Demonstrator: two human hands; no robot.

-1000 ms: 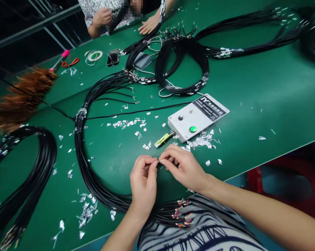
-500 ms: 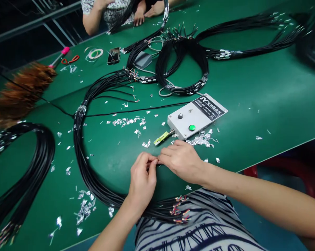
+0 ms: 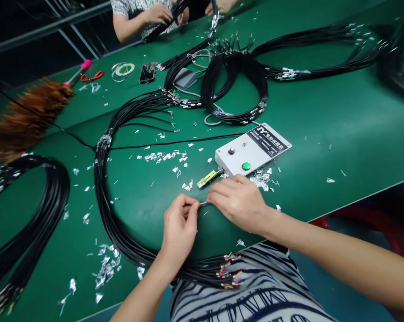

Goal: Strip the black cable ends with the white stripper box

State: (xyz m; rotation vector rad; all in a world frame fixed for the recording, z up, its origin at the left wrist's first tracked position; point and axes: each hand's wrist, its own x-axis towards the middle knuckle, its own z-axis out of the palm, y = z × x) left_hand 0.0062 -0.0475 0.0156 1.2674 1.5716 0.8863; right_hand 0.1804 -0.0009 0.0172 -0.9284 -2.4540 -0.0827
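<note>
Between my two hands runs a thin pale wire (image 3: 203, 203), only a short stretch of it showing. My left hand (image 3: 180, 223) pinches one side of it with thumb and forefinger. The fingertips of my right hand (image 3: 238, 200) close on its other side; what else lies under them is hidden. Just beyond the hands sits a white control box (image 3: 239, 151) with a green button and a knob. A yellow-green clip (image 3: 207, 179) sticks out from its near corner. A bundle of black cables (image 3: 103, 192) curves round the left and passes under my left forearm, its coloured wire ends (image 3: 230, 270) at my lap.
Foil scraps (image 3: 108, 268) litter the green table (image 3: 148, 188). More cable coils (image 3: 235, 117) lie farther back and a bundle (image 3: 59, 214) at left. A phone (image 3: 147, 73), tape roll (image 3: 125, 69), red-handled scissors (image 3: 92, 76) and brown feather duster (image 3: 31, 116) are far left. Another person's arm (image 3: 135, 24) is across the table.
My hands have drawn slightly apart, baring the pale wire between them. Across the table, the other person's hand has lifted from near the tabletop to a black cable bundle.
</note>
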